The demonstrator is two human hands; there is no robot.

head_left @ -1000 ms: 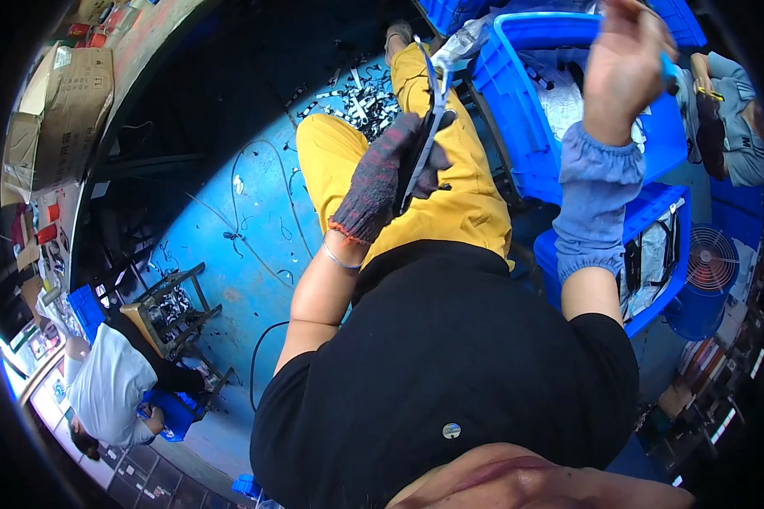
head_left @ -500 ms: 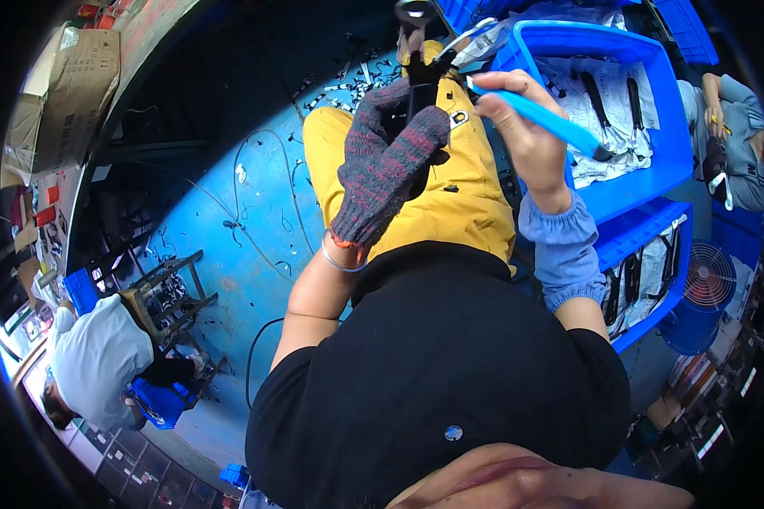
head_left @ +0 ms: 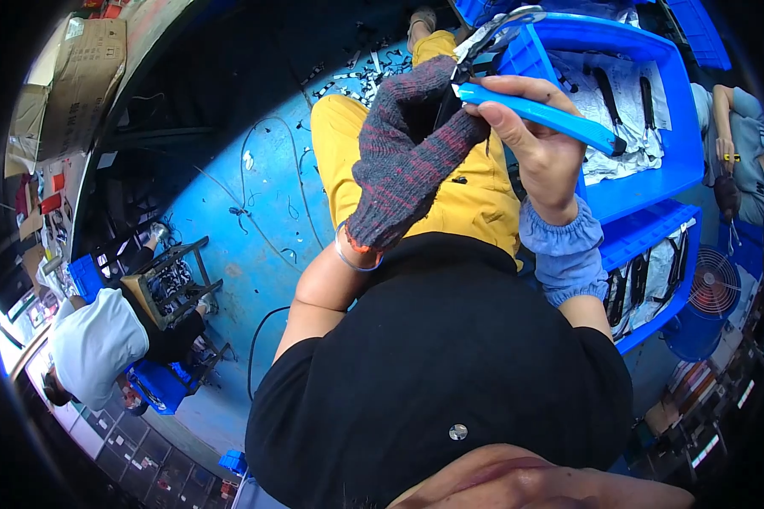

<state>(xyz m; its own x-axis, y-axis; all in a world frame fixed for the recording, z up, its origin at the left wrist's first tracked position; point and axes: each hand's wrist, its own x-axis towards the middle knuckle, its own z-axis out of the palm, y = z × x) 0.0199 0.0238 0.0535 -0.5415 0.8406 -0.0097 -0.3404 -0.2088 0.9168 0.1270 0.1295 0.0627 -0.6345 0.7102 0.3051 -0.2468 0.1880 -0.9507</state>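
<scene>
My left hand [head_left: 407,161], in a dark grey and red knit glove, is closed around a long black piece [head_left: 462,75] with a shiny metal end; the glove hides most of it. Bare-fingered, my right hand [head_left: 550,165] grips a light blue utility knife [head_left: 543,114] with a black butt. The knife's tip lies against or very close to the black piece beside the gloved fingers; exact contact cannot be made out. Both hands are above my yellow trousers [head_left: 335,157], and a blue sleeve cover [head_left: 564,250] wraps my right forearm.
To the right stands a blue bin [head_left: 692,174] holding long black pieces on white wrapping, with a second blue bin [head_left: 654,327] nearer. Black and white scraps [head_left: 378,76] litter the floor. Other people sit at far left [head_left: 98,339] and far right [head_left: 743,127]. A fan [head_left: 711,284] stands at right.
Both hands have shifted slightly right. The black piece has tilted, its metal end swinging right toward the bin, and the knife tip has come to the gloved fingers.
</scene>
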